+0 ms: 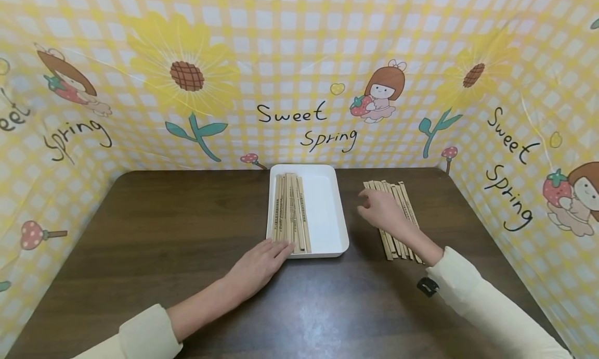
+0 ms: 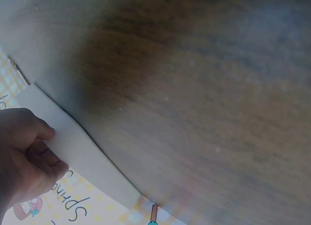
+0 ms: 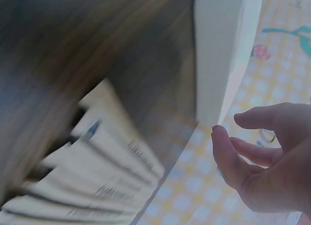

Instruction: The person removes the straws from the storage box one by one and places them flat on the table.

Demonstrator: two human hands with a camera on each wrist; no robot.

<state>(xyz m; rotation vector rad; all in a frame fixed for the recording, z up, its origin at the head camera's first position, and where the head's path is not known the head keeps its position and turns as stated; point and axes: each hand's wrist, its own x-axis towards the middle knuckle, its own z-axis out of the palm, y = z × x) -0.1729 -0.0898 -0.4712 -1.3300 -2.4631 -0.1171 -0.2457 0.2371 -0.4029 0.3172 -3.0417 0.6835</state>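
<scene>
A white rectangular tray (image 1: pixel 327 208) stands at the table's back middle. Long thin paper-wrapped sticks, looking like packaged chopsticks (image 1: pixel 291 208), lie lengthwise in its left half. My left hand (image 1: pixel 257 268) grips the tray's near left corner, fingers over the rim by the sticks' near ends. Its thumb side meets the tray's outer wall (image 2: pixel 92 152) in the left wrist view. Right of the tray, a second fanned bundle of wrapped chopsticks (image 1: pixel 406 213) rests on the table, printed wrappers (image 3: pixel 107 181) showing. Above its left side hovers my right hand (image 1: pixel 381 208), thumb and fingertips apart, holding nothing.
The dark wooden table (image 1: pixel 187 208) spreads around the tray. A yellow checked cloth (image 1: pixel 299 78) printed with flowers and figures hangs behind and along both sides. A small black object (image 1: pixel 428 286) sits at the right sleeve's cuff.
</scene>
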